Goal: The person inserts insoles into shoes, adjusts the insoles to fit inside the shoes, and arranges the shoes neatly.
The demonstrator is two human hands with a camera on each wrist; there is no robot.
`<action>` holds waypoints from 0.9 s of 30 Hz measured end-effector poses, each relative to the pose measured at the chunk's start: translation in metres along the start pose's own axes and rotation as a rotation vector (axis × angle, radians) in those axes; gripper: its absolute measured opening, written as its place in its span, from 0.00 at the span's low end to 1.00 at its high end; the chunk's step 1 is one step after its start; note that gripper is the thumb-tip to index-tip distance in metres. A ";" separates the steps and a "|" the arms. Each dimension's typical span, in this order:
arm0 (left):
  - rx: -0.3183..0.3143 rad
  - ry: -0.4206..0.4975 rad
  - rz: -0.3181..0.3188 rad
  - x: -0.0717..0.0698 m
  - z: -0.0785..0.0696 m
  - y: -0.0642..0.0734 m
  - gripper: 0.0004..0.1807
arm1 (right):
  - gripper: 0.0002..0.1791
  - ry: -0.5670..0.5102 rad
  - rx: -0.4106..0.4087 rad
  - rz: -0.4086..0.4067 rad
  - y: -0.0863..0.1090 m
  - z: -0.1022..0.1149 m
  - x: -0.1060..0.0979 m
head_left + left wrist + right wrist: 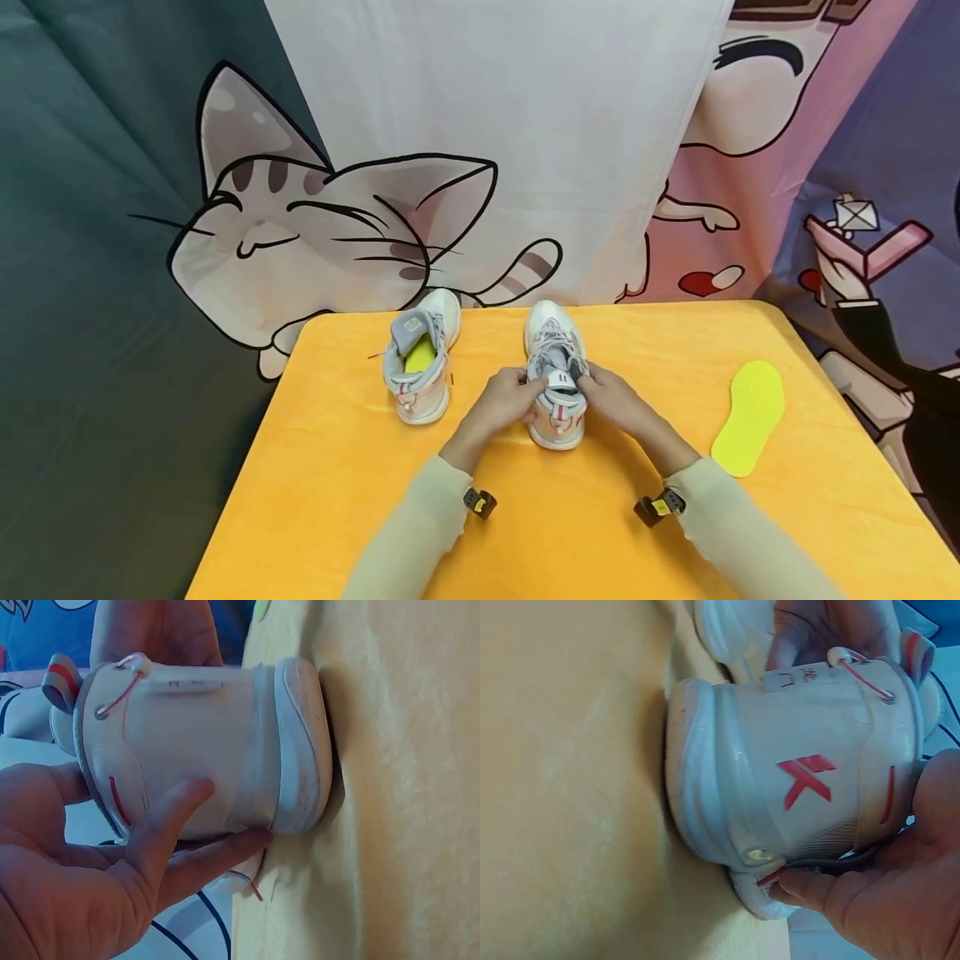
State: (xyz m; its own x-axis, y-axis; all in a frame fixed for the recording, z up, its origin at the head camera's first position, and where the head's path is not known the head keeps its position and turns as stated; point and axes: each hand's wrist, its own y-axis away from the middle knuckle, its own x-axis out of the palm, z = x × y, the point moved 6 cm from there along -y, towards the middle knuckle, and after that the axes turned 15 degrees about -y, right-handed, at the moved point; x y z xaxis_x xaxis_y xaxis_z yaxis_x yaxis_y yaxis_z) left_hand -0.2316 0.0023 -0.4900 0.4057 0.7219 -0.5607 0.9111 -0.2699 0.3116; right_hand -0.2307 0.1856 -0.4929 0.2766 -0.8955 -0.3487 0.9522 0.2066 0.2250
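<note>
Looks like an indoor staged recording corner; home or studio, cannot tell. Evidence: creased printed cloth backdrop (510, 92) hanging close behind the worktop (315, 500), bearing a big cartoon cat (262, 221) across white and dark green, then a pink section (772, 192) and a purple-blue section (892, 117) with drawn figures. Worktop plain yellow, far corners rounded. Small black cameras (480, 503) strapped at both wrists.

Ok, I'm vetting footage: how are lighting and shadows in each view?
Head: bright, soft shadows on the yellow tablecloth; left wrist: dimmer, bluish cast on the white sneaker, shadow beside its sole; right wrist: similarly dim, shadow along the sole, red logo distinct.
</note>
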 end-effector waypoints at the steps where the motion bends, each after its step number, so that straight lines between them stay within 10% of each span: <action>1: 0.004 -0.015 -0.004 -0.001 0.000 -0.001 0.21 | 0.31 0.024 -0.003 -0.006 0.000 0.001 0.000; 7: 0.013 -0.211 -0.121 -0.009 -0.005 -0.003 0.44 | 0.33 0.118 -0.028 -0.018 -0.001 0.005 0.002; 12: 0.219 -0.401 -0.248 -0.017 -0.026 -0.003 0.36 | 0.33 0.134 -0.014 -0.014 0.000 0.003 0.001; 17: 0.413 -0.613 -0.173 -0.020 -0.049 -0.008 0.15 | 0.32 0.134 -0.013 -0.020 0.001 0.003 0.002; 27: 0.321 -0.861 -0.030 -0.017 -0.064 -0.021 0.16 | 0.32 0.125 0.004 -0.015 0.003 0.004 0.004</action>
State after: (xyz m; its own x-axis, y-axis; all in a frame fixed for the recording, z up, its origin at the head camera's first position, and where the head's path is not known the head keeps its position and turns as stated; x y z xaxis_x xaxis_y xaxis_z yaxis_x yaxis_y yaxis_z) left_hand -0.2627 0.0368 -0.4377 0.1792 0.0425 -0.9829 0.8465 -0.5158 0.1320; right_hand -0.2274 0.1807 -0.4901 0.2768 -0.8425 -0.4622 0.9558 0.1917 0.2229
